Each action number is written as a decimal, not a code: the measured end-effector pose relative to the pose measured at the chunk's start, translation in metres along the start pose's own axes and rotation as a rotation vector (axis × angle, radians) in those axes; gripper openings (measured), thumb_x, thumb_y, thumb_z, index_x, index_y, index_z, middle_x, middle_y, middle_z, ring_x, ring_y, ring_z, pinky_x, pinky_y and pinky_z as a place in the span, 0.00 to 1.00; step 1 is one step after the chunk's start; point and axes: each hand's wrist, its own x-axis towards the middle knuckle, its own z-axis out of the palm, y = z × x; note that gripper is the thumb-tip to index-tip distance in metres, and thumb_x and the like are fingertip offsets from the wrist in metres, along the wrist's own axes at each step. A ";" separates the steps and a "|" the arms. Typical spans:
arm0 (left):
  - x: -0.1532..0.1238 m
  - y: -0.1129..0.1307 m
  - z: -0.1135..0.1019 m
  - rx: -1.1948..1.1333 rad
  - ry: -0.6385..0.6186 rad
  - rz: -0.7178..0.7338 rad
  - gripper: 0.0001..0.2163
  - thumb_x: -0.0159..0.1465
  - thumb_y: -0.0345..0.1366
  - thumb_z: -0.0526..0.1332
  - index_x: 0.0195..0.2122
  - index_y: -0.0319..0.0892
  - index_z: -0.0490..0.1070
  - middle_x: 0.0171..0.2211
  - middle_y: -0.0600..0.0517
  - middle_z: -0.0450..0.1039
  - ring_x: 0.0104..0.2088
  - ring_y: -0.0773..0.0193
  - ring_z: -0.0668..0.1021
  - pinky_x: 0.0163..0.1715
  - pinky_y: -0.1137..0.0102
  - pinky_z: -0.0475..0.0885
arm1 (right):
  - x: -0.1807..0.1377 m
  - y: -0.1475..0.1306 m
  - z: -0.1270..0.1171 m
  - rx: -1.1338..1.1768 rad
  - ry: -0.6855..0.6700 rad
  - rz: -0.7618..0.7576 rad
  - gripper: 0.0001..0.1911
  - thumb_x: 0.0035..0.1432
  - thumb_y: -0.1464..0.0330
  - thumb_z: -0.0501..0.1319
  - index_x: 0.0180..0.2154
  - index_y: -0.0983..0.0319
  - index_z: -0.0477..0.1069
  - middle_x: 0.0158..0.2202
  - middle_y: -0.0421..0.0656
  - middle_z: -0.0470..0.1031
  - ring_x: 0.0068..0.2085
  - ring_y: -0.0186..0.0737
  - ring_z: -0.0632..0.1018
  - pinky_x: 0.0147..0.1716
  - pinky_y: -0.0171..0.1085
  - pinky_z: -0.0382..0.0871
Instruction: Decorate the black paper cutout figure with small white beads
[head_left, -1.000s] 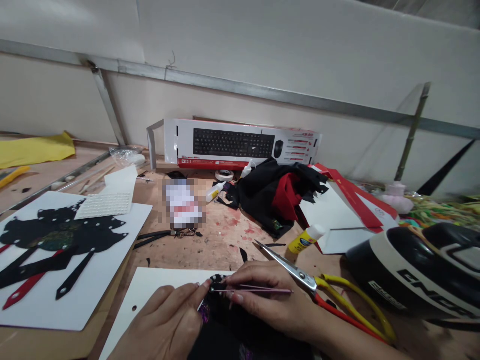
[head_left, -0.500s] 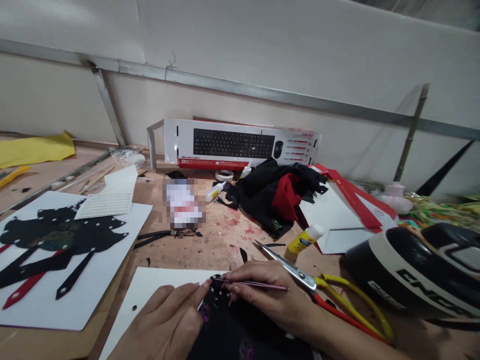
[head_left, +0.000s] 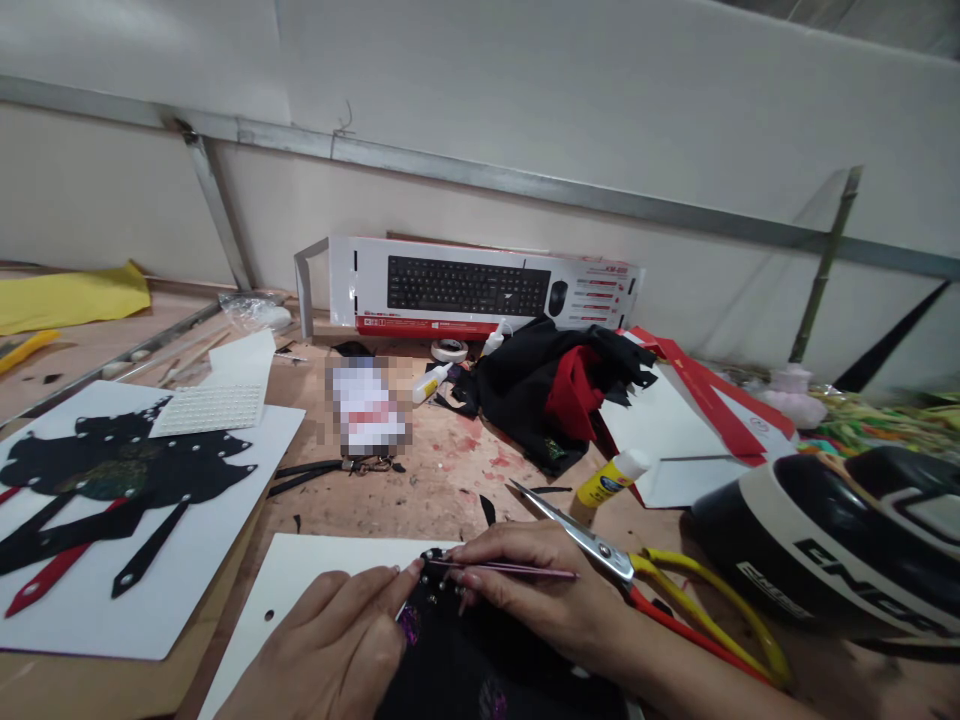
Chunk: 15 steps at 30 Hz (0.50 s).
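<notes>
My right hand (head_left: 536, 575) pinches slim pink tweezers (head_left: 525, 571), their tip at the top of a black fabric piece (head_left: 450, 670). Shiny round beads and purple glittery patches dot this fabric, which lies over a white sheet (head_left: 300, 580). Opposite the tweezers' tip, the closed fingers of my left hand (head_left: 330, 630) press on the fabric's upper left edge. A thin white edge shows under those fingers; what it belongs to is hidden. Right of my right hand lie scissors (head_left: 615, 565) with yellow and red handles, and a yellow glue stick (head_left: 611, 478).
At left, a beaded black cutout (head_left: 165, 480) rests on white paper, under a sheet of pearl stickers (head_left: 214, 408). Black and red cloth (head_left: 525, 385) lies before a keyboard box (head_left: 480, 285). A large black container (head_left: 810, 550) stands at right, a blurred-out card (head_left: 367, 410) at centre.
Almost nothing differs. The tweezers and the fingertips of both hands have shifted very slightly at the fabric's top edge.
</notes>
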 end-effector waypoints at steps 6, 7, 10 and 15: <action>-0.002 -0.002 0.000 0.012 -0.031 0.025 0.13 0.68 0.37 0.54 0.52 0.43 0.67 0.46 0.53 0.80 0.44 0.63 0.78 0.42 0.73 0.71 | -0.001 0.000 0.000 -0.010 0.017 0.000 0.11 0.60 0.66 0.64 0.41 0.66 0.81 0.30 0.47 0.83 0.31 0.38 0.82 0.32 0.31 0.75; -0.005 -0.001 0.004 0.000 -0.048 0.020 0.13 0.68 0.37 0.55 0.52 0.44 0.67 0.47 0.53 0.79 0.44 0.62 0.78 0.42 0.72 0.71 | -0.001 0.000 0.000 -0.009 0.025 0.005 0.11 0.60 0.66 0.64 0.41 0.65 0.81 0.30 0.47 0.83 0.31 0.38 0.82 0.32 0.31 0.75; -0.014 0.003 0.016 -0.029 -0.028 -0.041 0.14 0.68 0.36 0.52 0.54 0.45 0.67 0.49 0.51 0.78 0.45 0.59 0.77 0.43 0.69 0.70 | -0.002 -0.001 -0.001 -0.016 0.039 0.022 0.11 0.59 0.65 0.64 0.40 0.65 0.81 0.29 0.46 0.82 0.29 0.37 0.81 0.30 0.31 0.74; -0.023 0.010 0.025 -0.051 -0.098 -0.118 0.18 0.66 0.31 0.49 0.57 0.45 0.64 0.54 0.52 0.75 0.49 0.59 0.76 0.48 0.67 0.69 | -0.001 -0.002 -0.002 -0.027 0.021 0.052 0.11 0.60 0.65 0.63 0.37 0.65 0.81 0.27 0.45 0.82 0.28 0.37 0.81 0.29 0.31 0.73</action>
